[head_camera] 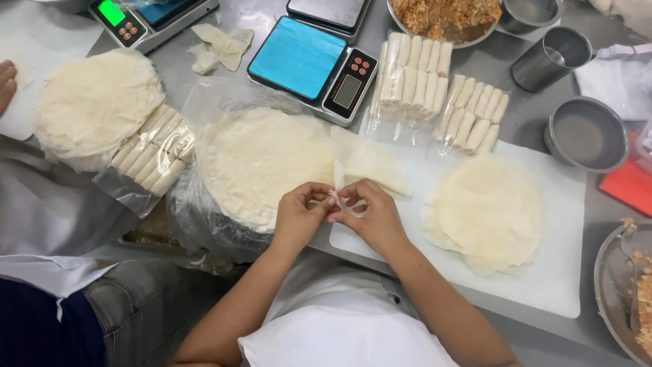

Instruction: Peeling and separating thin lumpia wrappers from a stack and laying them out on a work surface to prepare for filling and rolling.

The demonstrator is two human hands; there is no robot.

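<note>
One thin wrapper sheet [337,194] hangs pinched between both hands, its long axis running up and away from them. The left hand [299,214] and right hand [370,214] grip it equally close, fingertips narrowed together. Just beyond lies the wrapper stack [261,163]; right, the white board [557,272].

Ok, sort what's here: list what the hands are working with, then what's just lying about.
In hand: left hand and right hand pinching a thin pale wrapper strip; round white wrapper stack.

Lying about: blue-topped scale; bagged white rolls; steel cup.
</note>
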